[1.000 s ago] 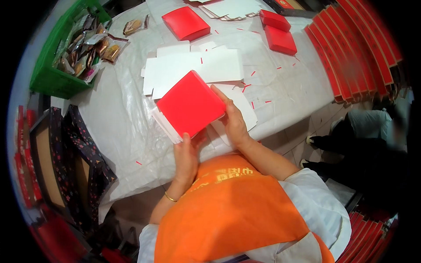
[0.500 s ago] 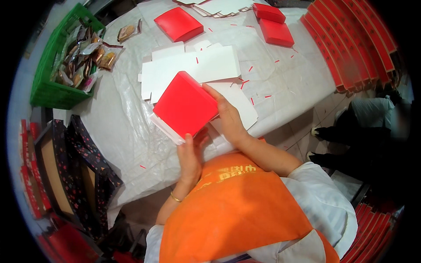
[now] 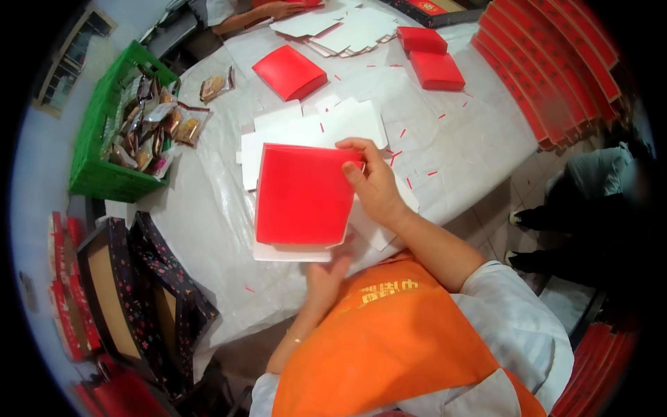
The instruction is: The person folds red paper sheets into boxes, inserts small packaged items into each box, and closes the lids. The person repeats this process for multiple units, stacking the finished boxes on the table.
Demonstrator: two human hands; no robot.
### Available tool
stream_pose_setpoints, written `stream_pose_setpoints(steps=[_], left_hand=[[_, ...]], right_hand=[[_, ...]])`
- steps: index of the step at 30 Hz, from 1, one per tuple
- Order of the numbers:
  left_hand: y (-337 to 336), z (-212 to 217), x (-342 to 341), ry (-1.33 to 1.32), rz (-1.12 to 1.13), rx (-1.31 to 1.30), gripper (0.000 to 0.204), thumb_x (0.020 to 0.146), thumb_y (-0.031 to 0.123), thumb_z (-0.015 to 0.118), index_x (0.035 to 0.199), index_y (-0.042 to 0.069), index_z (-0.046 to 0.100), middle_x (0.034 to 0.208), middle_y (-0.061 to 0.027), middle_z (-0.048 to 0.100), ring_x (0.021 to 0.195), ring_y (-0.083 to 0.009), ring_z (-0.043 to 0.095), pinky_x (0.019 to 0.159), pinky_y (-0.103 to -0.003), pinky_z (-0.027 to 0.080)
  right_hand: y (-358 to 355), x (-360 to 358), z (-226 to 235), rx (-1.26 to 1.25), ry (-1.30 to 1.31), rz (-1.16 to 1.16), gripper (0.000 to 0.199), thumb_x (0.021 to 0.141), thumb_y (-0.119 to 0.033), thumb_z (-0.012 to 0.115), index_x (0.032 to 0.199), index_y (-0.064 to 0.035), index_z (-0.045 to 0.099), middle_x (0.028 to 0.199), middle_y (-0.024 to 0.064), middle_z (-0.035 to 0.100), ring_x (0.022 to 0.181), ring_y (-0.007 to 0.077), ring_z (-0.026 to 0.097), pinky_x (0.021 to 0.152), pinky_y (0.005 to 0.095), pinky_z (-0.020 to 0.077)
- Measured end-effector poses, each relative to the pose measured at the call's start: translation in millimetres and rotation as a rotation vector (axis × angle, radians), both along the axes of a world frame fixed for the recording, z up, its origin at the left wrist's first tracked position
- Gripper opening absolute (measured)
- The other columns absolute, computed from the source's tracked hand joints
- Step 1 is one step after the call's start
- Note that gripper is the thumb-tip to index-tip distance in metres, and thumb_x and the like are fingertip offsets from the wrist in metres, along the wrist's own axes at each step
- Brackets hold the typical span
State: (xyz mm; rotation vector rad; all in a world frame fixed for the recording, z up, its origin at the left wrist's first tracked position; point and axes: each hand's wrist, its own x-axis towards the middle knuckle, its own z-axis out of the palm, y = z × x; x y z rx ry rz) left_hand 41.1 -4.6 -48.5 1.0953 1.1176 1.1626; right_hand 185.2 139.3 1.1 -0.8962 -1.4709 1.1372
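A red carton box point(image 3: 304, 196) with a white flap point(image 3: 292, 252) along its near edge is tilted up in front of me. My right hand point(image 3: 379, 186) grips its right side, thumb on the red face and fingers over the upper corner. Just below the near edge is my left hand point(image 3: 325, 279), slightly blurred, its thumb and fingers apart; whether a fingertip touches the flap is unclear. Flat white carton blanks point(image 3: 358, 121) lie on the table behind the box.
A green crate point(image 3: 121, 174) of wrapped snacks stands left, with one snack packet point(image 3: 217, 85) beside it. Folded red boxes point(image 3: 290, 72) point(image 3: 436, 69), more white blanks point(image 3: 354, 31) and red scraps are farther back. Stacked red cartons point(image 3: 549, 76) stand right. Another person's hand point(image 3: 281, 10) shows at the far edge.
The red box has turned more square to me and shifted slightly right and down. My left thumb has come off its face; my right thumb now presses on it. The view has shifted.
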Motion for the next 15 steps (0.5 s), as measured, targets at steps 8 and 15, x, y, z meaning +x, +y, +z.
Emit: stream_pose_setpoints(steps=[8, 15], left_hand=[[26, 25, -76, -0.046, 0.323, 0.023, 0.037, 0.104, 0.027, 0.051, 0.128, 0.0, 0.059, 0.128, -0.0129, 0.062, 0.116, -0.0209, 0.06, 0.097, -0.034, 0.05], [60, 96, -67, -0.153, -0.213, 0.132, 0.076, 0.089, 0.052, 0.059, 0.141, -0.003, 0.052, 0.144, -0.0171, 0.053, 0.127, -0.027, 0.056, 0.108, -0.039, 0.042]], right_hand=[[39, 47, 42, -0.313, -0.119, 0.538, 0.033, 0.096, -0.027, 0.065, 0.118, -0.0042, 0.054, 0.103, 0.0011, 0.059, 0.093, 0.008, 0.054, 0.083, 0.0247, 0.046], [-1, 30, 44, -0.159, -0.334, 0.497, 0.032, 0.088, -0.019, 0.067, 0.113, -0.0035, 0.055, 0.098, 0.0026, 0.059, 0.086, 0.011, 0.055, 0.078, 0.027, 0.0468]])
